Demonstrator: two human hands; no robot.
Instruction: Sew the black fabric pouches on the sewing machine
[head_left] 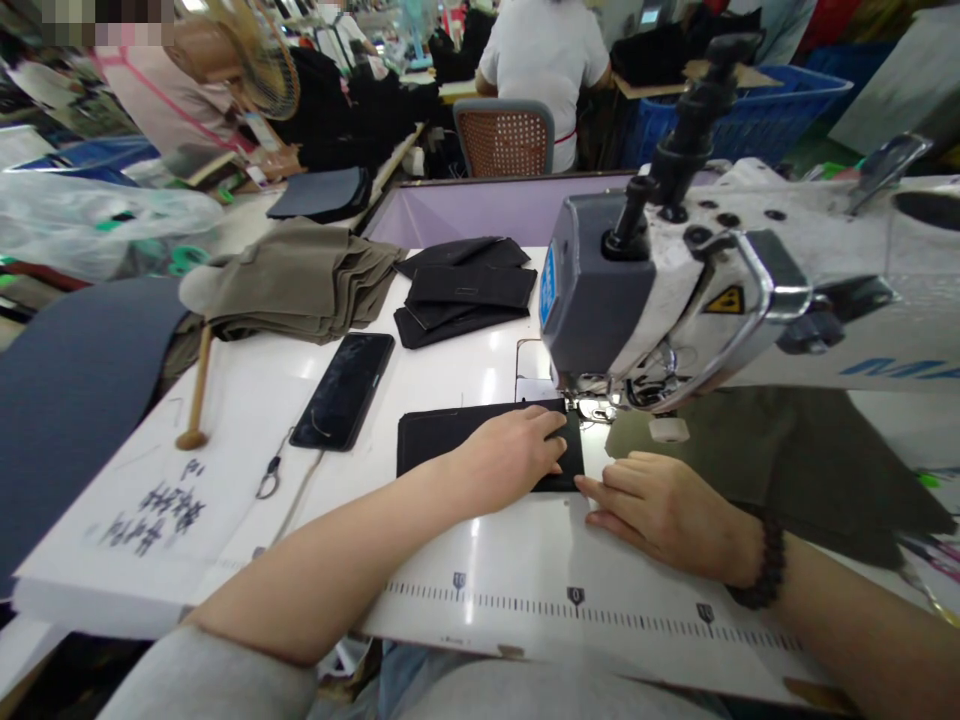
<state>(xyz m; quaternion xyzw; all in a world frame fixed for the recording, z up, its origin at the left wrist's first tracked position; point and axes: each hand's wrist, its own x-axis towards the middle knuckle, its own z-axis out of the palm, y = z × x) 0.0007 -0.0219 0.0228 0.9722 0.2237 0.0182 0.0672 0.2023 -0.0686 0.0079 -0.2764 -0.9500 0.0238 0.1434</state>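
Observation:
A black fabric piece (450, 437) lies flat on the white sewing table, its right end at the presser foot (596, 408) of a sewing machine (750, 290). On top of that piece rests my left hand (517, 445), fingers spread and pressing down near its right end. My right hand (652, 505) is at the lower right corner of the fabric, index fingertip touching the edge, the other fingers partly curled but apart. Neither hand grips anything. Olive-green fabric (787, 465) lies under the machine arm, beyond my right hand.
Black sewn pieces (469, 290) and a stack of olive-brown fabric (300, 280) lie behind. A phone (345, 390) with a ring strap and a wooden-handled mallet (199, 390) are to the left. Scissors (937, 560) partly show at right. A person in white (544, 70) sits ahead.

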